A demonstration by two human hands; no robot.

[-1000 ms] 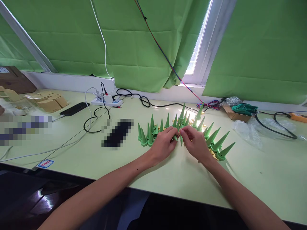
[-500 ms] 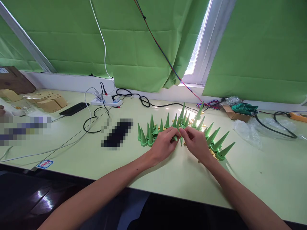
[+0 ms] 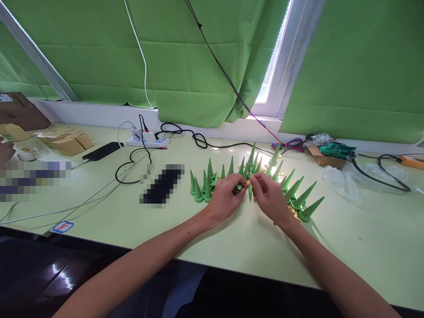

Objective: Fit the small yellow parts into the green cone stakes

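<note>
Own hands: two, left hand (image 3: 228, 192) and right hand (image 3: 270, 194), fingertips meeting in front of the cones (image 3: 198, 192).
Cone count: roughly twenty or more, all green, upright or tilted on the tabletop (image 3: 218, 251); overlap prevents an exact figure.
Loose bits (image 3: 293, 212): many, small and yellow, lying among the cones at right; too crowded to count.
Left grip: fingers curled closed around one held cone (image 3: 239, 187); only a short green part shows.
Right grip: thumb and fingertips pinched together on one yellow piece (image 3: 248, 182), which sits between the two hands, close to the left fingertips.
Green tip (image 3: 251, 194): one, pointing down just below the right fingertips; cannot tell what supports it.
Hidden: cones directly behind both hands, and most of the held one.
Glare: bright light from the window washes out the bits and cone bases behind the right hand.
Masked: a dark object (image 3: 162, 183) left of the cones, pixelated; a second pixelated patch at far left.
Power strip (image 3: 148, 141): one, at the back, with plugs and cables.
Carton (image 3: 326, 158): one, open, at back right, with a green bag (image 3: 338, 150) in it.
Cut off: another person's hand (image 3: 5, 151) at the left edge, blurred; an orange item (image 3: 412, 162) at the right edge.
</note>
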